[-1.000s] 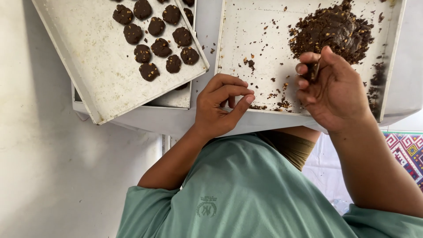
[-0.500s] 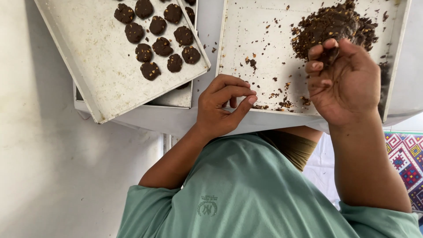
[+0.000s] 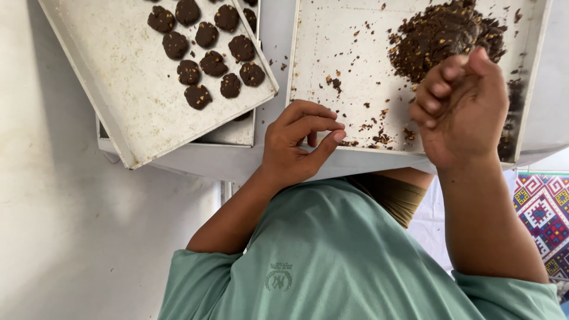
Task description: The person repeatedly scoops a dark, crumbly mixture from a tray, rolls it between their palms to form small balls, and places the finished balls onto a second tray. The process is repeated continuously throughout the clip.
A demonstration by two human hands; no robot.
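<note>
My right hand [image 3: 462, 106] is curled at the near edge of a heap of dark brown crumbly dough [image 3: 438, 35] on the right-hand white tray [image 3: 338, 47], its fingertips closed on a bit of the dough. At that tray's near rim rests my left hand [image 3: 302, 142], fingers bent and the thumb tip touching the fingertips; nothing shows inside it. To the left, a second white tray [image 3: 118, 101] lies at an angle and carries several round dark dough pieces [image 3: 207, 50] in rows.
Crumbs [image 3: 379, 136] are scattered over the right tray. Another tray [image 3: 234, 133] lies under the angled one. Both rest on a pale grey table [image 3: 195, 160]. A patterned cloth [image 3: 542, 207] shows at the lower right, and pale floor at the left.
My right hand has moved up and right from the tray's middle to the dough heap, and its fingers have curled in. The left hand has stayed in place.
</note>
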